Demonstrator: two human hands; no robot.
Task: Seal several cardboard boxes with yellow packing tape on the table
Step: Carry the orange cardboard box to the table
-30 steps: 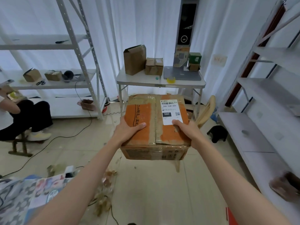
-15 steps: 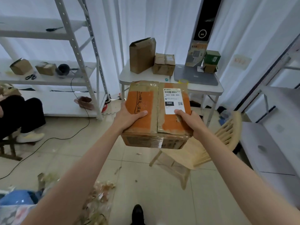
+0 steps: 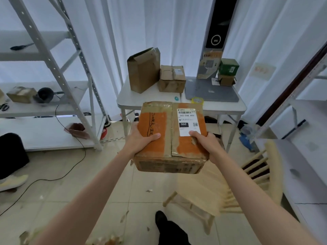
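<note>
Right now, head view: your left hand (image 3: 141,139) and right hand (image 3: 205,144) both grip the orange-topped cardboard box (image 3: 170,137) mid-frame, thumbs curled on top, held above floor. Yellow tape roll (image 3: 197,100) sits on white table (image 3: 152,101) just behind, upper centre.

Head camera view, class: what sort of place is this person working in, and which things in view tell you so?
Probably a small parcel packing or mailroom workspace. A labelled cardboard box is carried toward a folding table that holds more boxes and a yellow tape roll. Metal shelving to the left stores further small cartons.
</note>
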